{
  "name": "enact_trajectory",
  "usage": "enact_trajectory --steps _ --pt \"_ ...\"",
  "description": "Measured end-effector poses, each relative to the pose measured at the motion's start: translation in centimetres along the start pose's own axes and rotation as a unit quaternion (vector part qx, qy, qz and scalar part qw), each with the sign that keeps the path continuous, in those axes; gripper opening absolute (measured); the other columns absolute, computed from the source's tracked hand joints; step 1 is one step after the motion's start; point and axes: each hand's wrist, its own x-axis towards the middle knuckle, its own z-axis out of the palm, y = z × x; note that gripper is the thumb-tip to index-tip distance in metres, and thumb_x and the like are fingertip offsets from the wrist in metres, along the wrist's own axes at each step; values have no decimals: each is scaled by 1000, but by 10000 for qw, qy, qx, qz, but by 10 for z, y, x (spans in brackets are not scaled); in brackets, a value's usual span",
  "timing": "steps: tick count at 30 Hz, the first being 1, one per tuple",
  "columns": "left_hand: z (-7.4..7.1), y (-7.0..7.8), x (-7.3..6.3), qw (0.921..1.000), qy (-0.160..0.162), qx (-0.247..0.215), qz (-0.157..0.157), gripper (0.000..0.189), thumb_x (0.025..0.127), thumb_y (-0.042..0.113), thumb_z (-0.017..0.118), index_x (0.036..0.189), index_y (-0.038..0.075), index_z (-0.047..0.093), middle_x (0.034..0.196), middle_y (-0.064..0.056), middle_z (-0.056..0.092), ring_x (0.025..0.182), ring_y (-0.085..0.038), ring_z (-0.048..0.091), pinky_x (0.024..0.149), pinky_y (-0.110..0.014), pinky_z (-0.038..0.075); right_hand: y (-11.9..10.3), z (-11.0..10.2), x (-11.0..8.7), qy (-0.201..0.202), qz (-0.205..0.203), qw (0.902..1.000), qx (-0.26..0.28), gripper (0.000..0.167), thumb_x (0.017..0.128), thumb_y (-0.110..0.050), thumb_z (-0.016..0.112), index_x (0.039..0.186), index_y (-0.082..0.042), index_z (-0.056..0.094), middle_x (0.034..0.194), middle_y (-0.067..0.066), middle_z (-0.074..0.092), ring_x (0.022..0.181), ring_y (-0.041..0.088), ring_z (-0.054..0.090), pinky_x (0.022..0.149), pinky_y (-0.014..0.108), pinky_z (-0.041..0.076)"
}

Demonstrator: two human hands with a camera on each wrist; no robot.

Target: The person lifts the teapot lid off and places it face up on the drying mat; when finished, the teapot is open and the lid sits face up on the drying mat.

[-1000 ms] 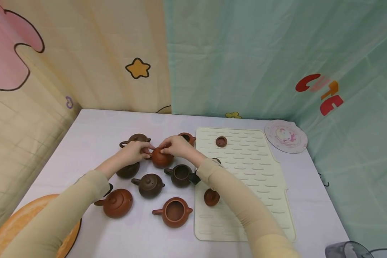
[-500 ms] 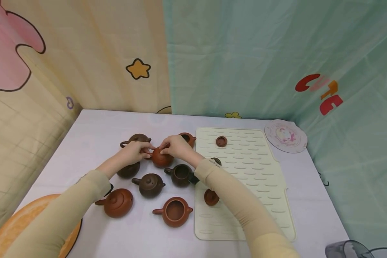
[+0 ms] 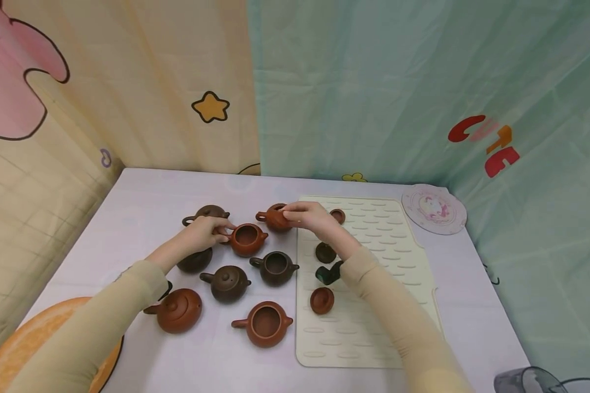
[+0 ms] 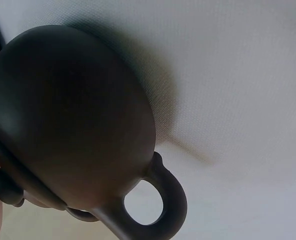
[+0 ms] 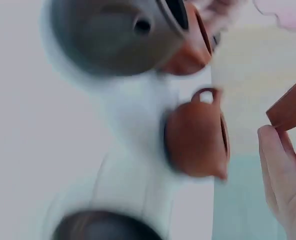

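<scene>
My left hand pinches the handle of a reddish-brown clay teapot, which stands open-topped on the table. A reddish lid is between the fingers of my right hand, raised above the table near the mat's left edge. Behind that hand, in the head view, stands another small reddish teapot, partly covered by the fingers. A dark brown teapot with its lid on fills much of the left wrist view, beside the left hand. An open dark teapot stands in front.
Nearer me are a lidded dark teapot, a lidded reddish teapot and an open reddish one. Lids, including a reddish lid and a dark lid, lie on the cream mat. A pink round placemat is at back right.
My right hand has lifted the lid off the middle reddish teapot and moved right with it, uncovering the opening. My left hand stays at the handle.
</scene>
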Motion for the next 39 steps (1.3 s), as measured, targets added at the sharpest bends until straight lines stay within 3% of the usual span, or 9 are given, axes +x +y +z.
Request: enact_trajectory --steps 4,9,14,21,22,27,29,32,39 --pt "0 1 0 10000 -32 27 -31 29 87 2 71 117 2 70 89 -7 73 86 -20 67 79 -40 55 22 -36 -19 73 246 9903 1366 36 102 -12 52 132 7 54 127 15 61 111 16 64 100 30 50" --pt "-2 2 0 10000 -43 -4 -49 30 87 2 71 117 2 70 89 -7 73 86 -20 67 78 -40 55 53 -73 -45 190 331 9608 2745 24 104 -6 44 123 2 56 113 5 61 96 8 66 86 23 55" --pt "-2 1 -1 10000 -42 -5 -56 29 87 2 71 117 2 70 89 -7 73 86 -20 67 78 -40 55 75 -93 -60 166 349 9435 3290 22 107 -9 36 124 -5 50 111 1 61 98 12 67 88 25 55" --pt "-1 3 -2 9999 -44 -55 -104 30 87 1 71 118 2 70 89 -7 73 86 -20 67 77 -38 54 86 -106 -70 422 674 9112 4042 33 107 -23 39 137 -9 36 116 8 59 100 20 69 111 40 39" --pt "-1 4 -1 9999 -40 -60 -100 30 87 1 71 118 2 70 89 -7 73 86 -19 67 76 -38 54 86 -106 -70 455 690 9156 3936 39 107 -23 38 142 -8 32 122 10 56 101 19 68 111 40 39" --pt "-2 6 -1 9999 -41 -30 -124 30 88 2 71 118 3 70 89 -6 73 84 -18 65 75 -37 53 89 -105 -72 769 792 9706 2137 57 108 -20 32 154 6 13 154 26 26 123 20 53 99 26 50" --pt "-2 6 -2 9999 -54 -15 -153 30 88 3 71 118 3 70 89 -6 73 84 -18 65 75 -37 53 89 -104 -72 973 894 9810 1417 57 108 -22 34 154 7 15 159 26 19 134 26 44 99 25 49" --pt "-2 4 -2 9999 -49 1 -148 30 88 3 71 118 2 70 88 -6 72 83 -18 65 76 -37 54 90 -102 -70 1310 1017 9841 637 57 106 -26 42 151 6 28 157 25 27 139 32 38 106 32 45" --pt "-1 4 -3 9999 -4 -55 -150 30 88 2 71 117 3 70 88 -6 72 83 -18 65 76 -37 54 92 -99 -66 1711 1121 9777 -485 50 101 -30 54 140 2 51 147 21 47 130 30 52 104 38 48"
